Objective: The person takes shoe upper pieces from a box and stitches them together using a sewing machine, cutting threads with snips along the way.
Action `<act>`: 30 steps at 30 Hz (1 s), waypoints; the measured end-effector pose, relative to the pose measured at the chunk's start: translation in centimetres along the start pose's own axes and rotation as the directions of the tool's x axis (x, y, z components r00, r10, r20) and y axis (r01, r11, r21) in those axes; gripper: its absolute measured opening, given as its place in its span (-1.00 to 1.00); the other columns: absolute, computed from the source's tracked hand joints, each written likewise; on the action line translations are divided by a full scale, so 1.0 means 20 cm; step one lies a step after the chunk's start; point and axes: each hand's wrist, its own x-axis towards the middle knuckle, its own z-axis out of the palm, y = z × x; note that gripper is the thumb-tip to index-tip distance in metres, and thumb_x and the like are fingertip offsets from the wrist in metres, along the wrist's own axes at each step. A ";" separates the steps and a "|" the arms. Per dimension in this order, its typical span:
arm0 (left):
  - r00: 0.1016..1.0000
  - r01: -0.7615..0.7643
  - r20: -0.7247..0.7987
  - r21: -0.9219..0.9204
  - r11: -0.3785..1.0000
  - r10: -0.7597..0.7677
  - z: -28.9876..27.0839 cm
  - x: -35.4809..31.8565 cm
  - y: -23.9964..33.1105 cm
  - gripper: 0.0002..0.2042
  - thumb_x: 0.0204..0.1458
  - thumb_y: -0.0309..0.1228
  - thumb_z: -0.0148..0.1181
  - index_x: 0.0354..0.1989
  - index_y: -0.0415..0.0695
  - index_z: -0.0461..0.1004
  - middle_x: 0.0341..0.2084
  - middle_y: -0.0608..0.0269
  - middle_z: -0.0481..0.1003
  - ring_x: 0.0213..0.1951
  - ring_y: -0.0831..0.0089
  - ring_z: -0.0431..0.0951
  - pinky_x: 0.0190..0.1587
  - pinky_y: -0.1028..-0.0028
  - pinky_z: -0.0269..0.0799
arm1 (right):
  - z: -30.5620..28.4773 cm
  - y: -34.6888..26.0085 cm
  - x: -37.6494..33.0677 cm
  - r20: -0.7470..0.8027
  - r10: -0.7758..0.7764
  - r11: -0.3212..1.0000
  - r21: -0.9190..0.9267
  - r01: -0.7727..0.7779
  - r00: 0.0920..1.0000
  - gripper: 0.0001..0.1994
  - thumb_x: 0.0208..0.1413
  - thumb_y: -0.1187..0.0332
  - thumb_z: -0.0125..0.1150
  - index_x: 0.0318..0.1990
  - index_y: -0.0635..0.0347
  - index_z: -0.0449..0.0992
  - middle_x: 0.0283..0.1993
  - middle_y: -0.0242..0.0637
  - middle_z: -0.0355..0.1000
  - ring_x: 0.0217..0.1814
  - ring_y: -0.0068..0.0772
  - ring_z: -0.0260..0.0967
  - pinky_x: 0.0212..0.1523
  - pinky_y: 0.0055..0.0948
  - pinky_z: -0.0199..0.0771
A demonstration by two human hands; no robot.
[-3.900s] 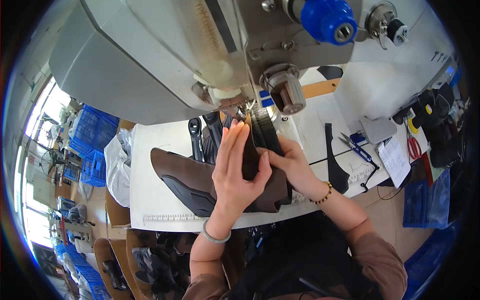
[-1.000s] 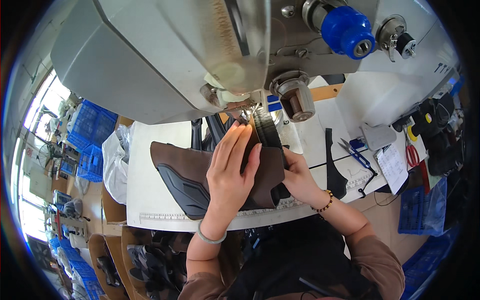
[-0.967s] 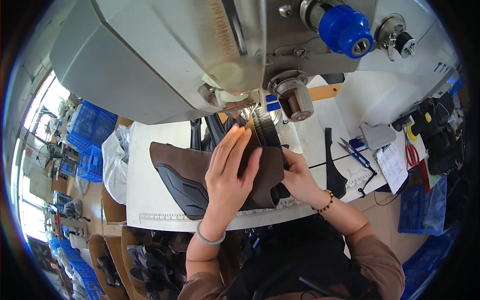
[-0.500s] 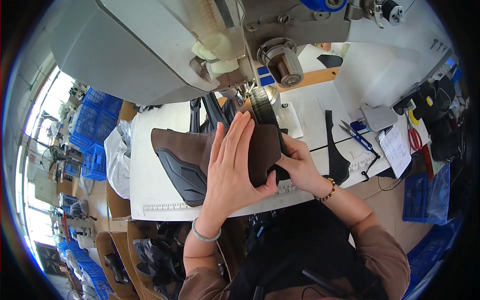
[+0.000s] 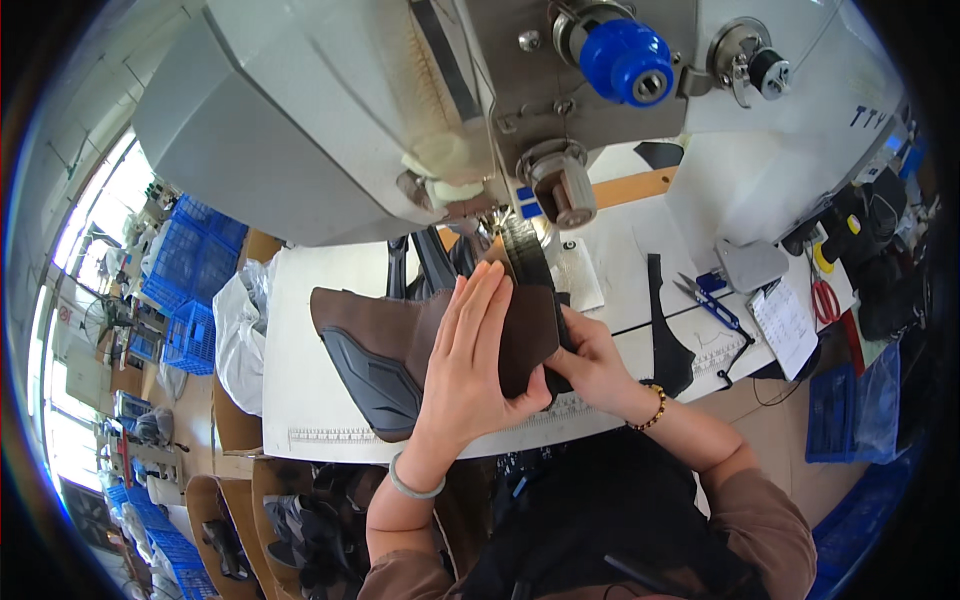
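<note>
Under the head of a sewing machine (image 5: 290, 120) lies a brown boot upper (image 5: 385, 315) with a dark grey moulded panel (image 5: 375, 380) at its left. My left hand (image 5: 465, 375) rests flat on its brown face, fingers stretched together toward the needle area, thumb at the near edge. At the upper's right edge, my right hand (image 5: 600, 370) grips it between thumb and bent fingers. A dark ribbed strip (image 5: 522, 250) runs beside the needle area just beyond my left fingertips. The needle tip itself is too small to make out.
On the white table (image 5: 300, 390) are a printed ruler strip (image 5: 330, 436), a black cut piece (image 5: 668, 340), blue thread snips (image 5: 715, 305) and a paper pad (image 5: 783, 325). Red-handled scissors (image 5: 825, 300) lie farther right. Cardboard boxes of parts (image 5: 300, 520) stand below left.
The view has tilted upward, so the machine and table sit lower in the picture. Both hands keep nearly the same hold on the boot upper.
</note>
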 end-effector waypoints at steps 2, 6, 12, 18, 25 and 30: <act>1.000 0.009 0.000 -0.009 1.000 -0.009 0.00 0.00 0.00 -0.31 -0.29 -0.33 0.21 0.07 -0.47 0.22 0.09 -0.14 0.24 0.18 0.01 0.21 0.23 0.13 0.11 | -0.01 0.01 0.00 0.002 0.028 1.000 -0.006 -0.028 1.000 -0.66 0.15 0.53 0.02 0.09 0.36 0.24 -0.08 -0.37 0.37 -0.05 -0.69 0.27 -0.05 -0.62 0.32; 1.000 0.012 -0.009 0.000 1.000 -0.012 0.02 0.01 0.00 -0.32 -0.29 -0.32 0.20 0.07 -0.47 0.23 0.09 -0.15 0.23 0.19 0.01 0.21 0.23 0.13 0.12 | -0.02 -0.01 0.01 0.006 0.034 0.998 -0.050 -0.034 0.999 -0.67 0.16 0.51 0.02 0.08 0.36 0.24 -0.08 -0.34 0.37 -0.04 -0.68 0.26 -0.06 -0.61 0.32; 0.999 0.000 -0.038 0.023 1.000 0.001 0.02 0.04 -0.02 -0.31 -0.34 -0.35 0.21 0.06 -0.46 0.24 0.06 -0.13 0.25 0.14 -0.02 0.25 0.20 0.13 0.16 | -0.02 -0.03 0.06 -0.010 0.027 0.994 -0.103 -0.028 1.000 -0.65 0.16 0.48 0.02 0.10 0.36 0.24 -0.09 -0.34 0.37 -0.05 -0.68 0.25 -0.07 -0.62 0.32; 0.995 0.099 -0.003 0.103 0.990 -0.099 0.00 0.05 0.03 -0.28 -0.40 -0.36 0.23 0.08 -0.38 0.25 -0.01 -0.07 0.24 0.03 -0.03 0.31 0.08 0.17 0.31 | -0.02 -0.02 0.08 -0.026 0.040 0.996 -0.083 -0.042 0.999 -0.68 0.16 0.48 0.02 0.07 0.33 0.26 -0.11 -0.37 0.37 -0.11 -0.69 0.27 -0.13 -0.61 0.35; 0.942 0.255 -0.224 -0.008 0.967 -0.250 0.08 0.03 0.07 -0.51 -0.18 -0.51 0.18 0.01 -0.33 0.25 -0.07 -0.06 0.39 -0.04 0.10 0.45 -0.02 0.36 0.39 | -0.14 -0.10 -0.09 -0.359 -0.371 0.753 -0.656 0.051 0.857 -0.82 0.15 0.50 -0.03 -0.10 0.31 0.37 -0.18 -0.23 0.36 -0.16 -0.40 0.36 -0.17 -0.50 0.35; 0.832 0.323 -0.352 -0.319 0.891 -0.428 0.12 0.02 0.10 -0.73 0.09 -0.55 0.02 -0.04 -0.31 0.23 -0.27 0.04 0.51 -0.25 0.47 0.53 -0.14 0.60 0.34 | -0.62 -0.16 -0.49 -0.335 -0.483 -0.248 -0.834 -0.493 0.809 -0.79 0.04 0.48 0.06 -0.15 0.31 0.42 -0.16 -0.09 0.34 -0.13 -0.09 0.27 -0.08 -0.24 0.28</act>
